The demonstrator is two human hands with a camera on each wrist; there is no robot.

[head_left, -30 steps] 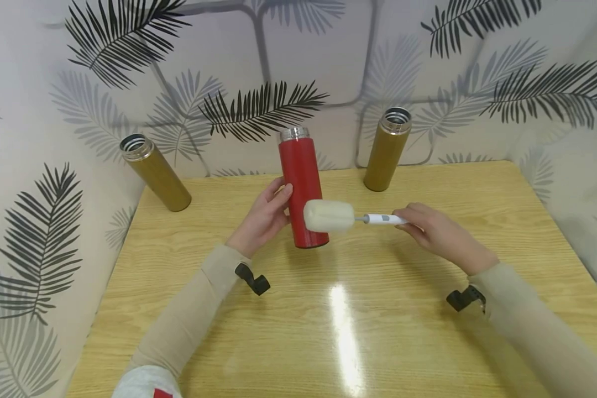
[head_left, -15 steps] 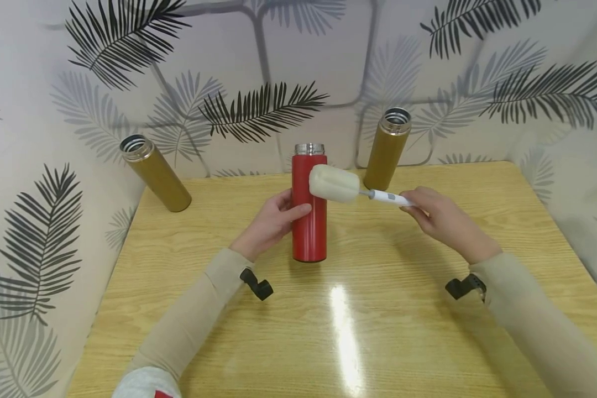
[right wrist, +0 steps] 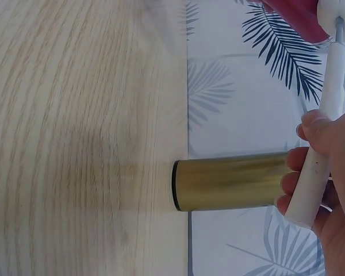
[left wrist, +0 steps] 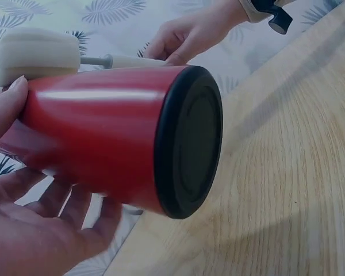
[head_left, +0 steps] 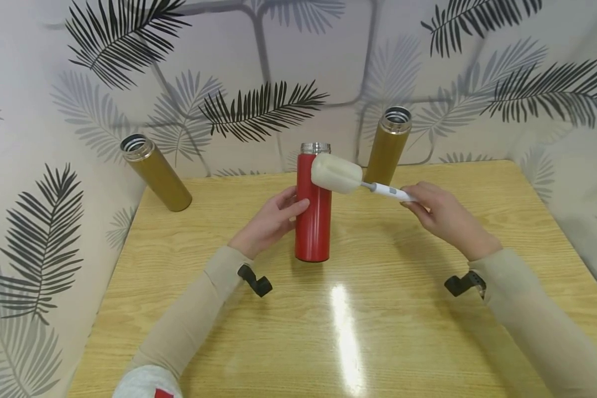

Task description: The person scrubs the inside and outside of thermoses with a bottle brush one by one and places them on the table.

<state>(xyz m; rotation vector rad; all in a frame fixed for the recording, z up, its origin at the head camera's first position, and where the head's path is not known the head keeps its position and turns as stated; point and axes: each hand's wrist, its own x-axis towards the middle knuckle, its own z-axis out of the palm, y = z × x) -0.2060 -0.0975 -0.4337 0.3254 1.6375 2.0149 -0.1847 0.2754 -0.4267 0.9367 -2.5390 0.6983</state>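
My left hand grips a red thermos flask around its middle, thumb across the front. The flask stands upright in the air, lidless, its steel neck at the top; its black base shows in the left wrist view. With my right hand I hold a bottle brush by its white handle. Its cream sponge head points left and overlaps the flask's upper body just below the neck. In the left wrist view the sponge lies along the flask's side near my thumb.
Two lidless gold flasks stand along the back of the wooden table: one at the left, one at the right, behind the brush. A wall with a leaf pattern rises right behind the table.
The flask has moved right and slightly down, turning from a lean to upright. My right hand has raised the brush, so the sponge has climbed from the flask's lower part to near its neck.
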